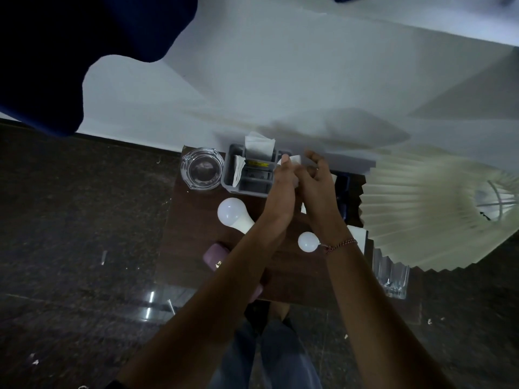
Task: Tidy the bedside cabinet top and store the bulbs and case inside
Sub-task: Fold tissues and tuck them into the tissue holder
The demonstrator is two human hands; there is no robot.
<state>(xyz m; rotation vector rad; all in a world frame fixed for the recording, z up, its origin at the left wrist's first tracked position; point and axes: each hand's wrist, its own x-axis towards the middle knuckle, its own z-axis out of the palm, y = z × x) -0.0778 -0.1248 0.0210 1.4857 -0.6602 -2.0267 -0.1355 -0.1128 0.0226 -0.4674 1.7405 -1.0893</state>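
- Nearest the viewer, at six o'clock on the cabinet top point(185, 242), a purple case point(214, 255) lay partly hidden under the left forearm.
- Just beyond it, a small bulb point(307, 241) lay at five o'clock, touching or just beside the right wrist. A large bulb point(233, 214) lay on its side at nine o'clock. Both were out on the wood, not yet stored.
- A glass tumbler point(391, 276) stood at four o'clock, at the cabinet's edge below a pleated lamp shade point(421, 209).
- Towards twelve o'clock the two hands were close together. The left hand point(280, 186) pinched a scrap of white paper point(294, 159) at its fingertips. The right hand point(317, 178) had its fingers loosely curled beside the scrap; whether it gripped the paper could not be told.
- Farther back, a grey tray point(250, 178) holding tissues sat at eleven o'clock, with a glass ashtray point(202, 169) just beside it at ten o'clock.
- The step in hand looked like clearing the paper. It would go best gathered into one hand, with forearms kept lifted, since either bulb could roll off if nudged.
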